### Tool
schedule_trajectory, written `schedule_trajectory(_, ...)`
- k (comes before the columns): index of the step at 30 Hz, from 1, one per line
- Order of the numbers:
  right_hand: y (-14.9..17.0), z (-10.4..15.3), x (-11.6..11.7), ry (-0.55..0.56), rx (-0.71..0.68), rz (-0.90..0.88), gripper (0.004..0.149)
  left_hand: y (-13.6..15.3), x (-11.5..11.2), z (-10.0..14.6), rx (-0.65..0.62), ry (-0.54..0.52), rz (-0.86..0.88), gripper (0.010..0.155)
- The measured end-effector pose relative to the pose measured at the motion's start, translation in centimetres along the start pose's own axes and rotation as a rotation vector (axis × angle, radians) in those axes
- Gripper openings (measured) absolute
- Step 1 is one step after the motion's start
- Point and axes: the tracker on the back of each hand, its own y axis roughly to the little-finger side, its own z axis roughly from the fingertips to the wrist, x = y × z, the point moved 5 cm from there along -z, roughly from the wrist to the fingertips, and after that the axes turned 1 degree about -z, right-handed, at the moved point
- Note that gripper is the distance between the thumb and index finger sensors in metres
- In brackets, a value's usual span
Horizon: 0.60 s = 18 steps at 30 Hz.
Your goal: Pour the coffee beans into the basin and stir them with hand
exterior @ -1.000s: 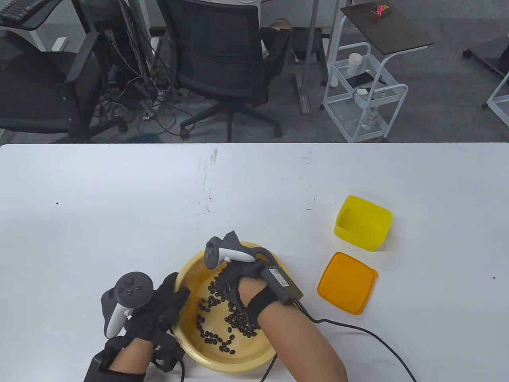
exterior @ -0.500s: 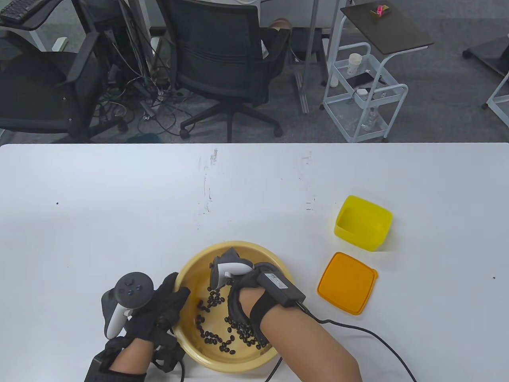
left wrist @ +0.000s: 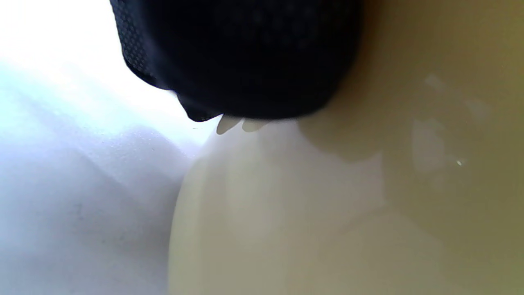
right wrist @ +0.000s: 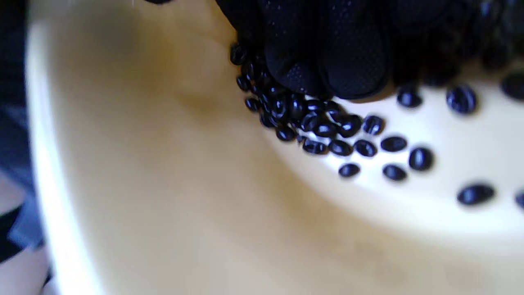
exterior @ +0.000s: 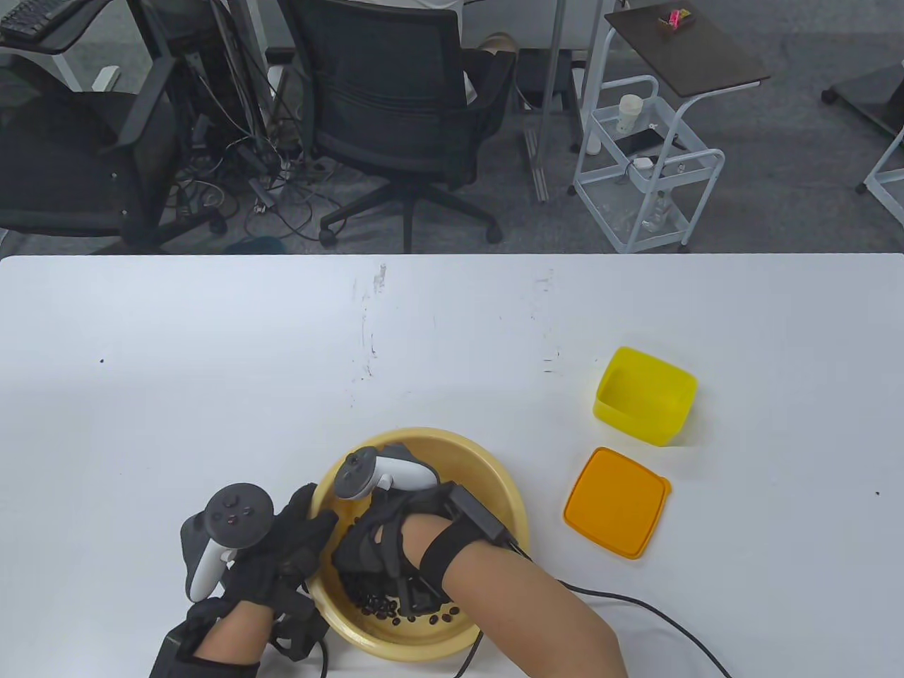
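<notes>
Left hand (exterior: 286, 547) grips the basin (exterior: 494, 466) rim to steady it; right hand (exterior: 374, 544), fingers loosely extended, sweeps the coffee beans (right wrist: 323, 127).

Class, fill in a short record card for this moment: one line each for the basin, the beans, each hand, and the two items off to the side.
basin: yellow basin, near table edge
beans: coffee beans lying inside basin, pushed into a cluster at the fingertips
right hand: right hand inside basin, fingers among the beans
left hand: left hand holds basin's left rim
container: yellow container, empty, right of basin
lid: orange lid, flat on table, apart from container
</notes>
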Motion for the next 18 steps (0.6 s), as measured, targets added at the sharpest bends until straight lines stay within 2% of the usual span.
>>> schedule_trajectory(8,0.9,0.8,-4.2,0.259,0.068,0.214,0.066,0.0,0.0,0.0,-0.002,0.002,0.005,0.058)
schedule_trajectory(13,1.8,1.6,-5.2,0.326,0.184,0.359,0.065,0.0,0.0,0.0,-0.002,0.003,0.010,0.058)
schedule_trajectory(18,3.9,2.3,-5.4,0.292,0.375,0.461,0.067,0.0,0.0,0.0,0.000,0.002,0.011,0.058)
